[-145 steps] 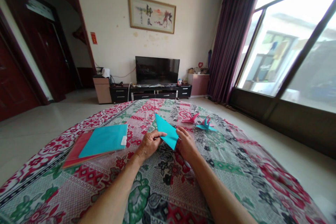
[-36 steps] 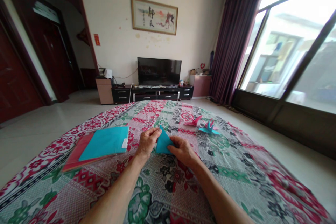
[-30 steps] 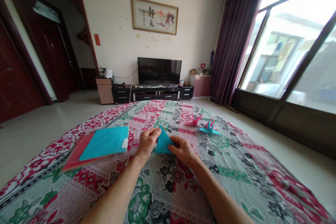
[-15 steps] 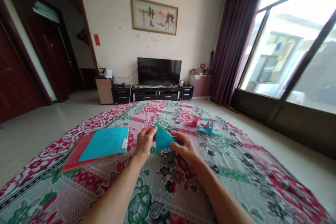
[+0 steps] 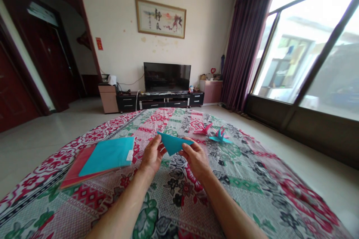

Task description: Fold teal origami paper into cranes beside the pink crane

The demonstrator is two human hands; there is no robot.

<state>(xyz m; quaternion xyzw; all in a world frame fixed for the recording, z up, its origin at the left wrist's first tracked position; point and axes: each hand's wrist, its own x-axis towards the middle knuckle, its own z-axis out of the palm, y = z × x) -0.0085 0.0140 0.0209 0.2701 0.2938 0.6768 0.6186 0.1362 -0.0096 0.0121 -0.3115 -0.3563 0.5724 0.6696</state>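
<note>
A blue sheet of origami paper (image 5: pixel 173 144), folded into a triangle, is held up between both hands above the table, its long edge uppermost and a point facing down. My left hand (image 5: pixel 152 154) pinches its left corner between thumb and fingers. At the right corner, my right hand (image 5: pixel 195 155) grips it with the thumb in front and fingers behind. Beyond the right hand, a blue paper crane (image 5: pixel 220 137) and a pink paper crane (image 5: pixel 203 129) rest on the tablecloth, with more pink folded paper partly hidden behind the blue one.
Left of my hands lies a pack of blue paper (image 5: pixel 108 155) on top of red paper (image 5: pixel 73 168). A patterned cloth (image 5: pixel 179 198) covers the round table. Past its far edge stand a television (image 5: pixel 167 77) and a low black cabinet (image 5: pixel 127 103).
The folded paper has turned in my hands: its long edge, sloping down to the right before, is now nearly level. The whole view has shifted slightly.
</note>
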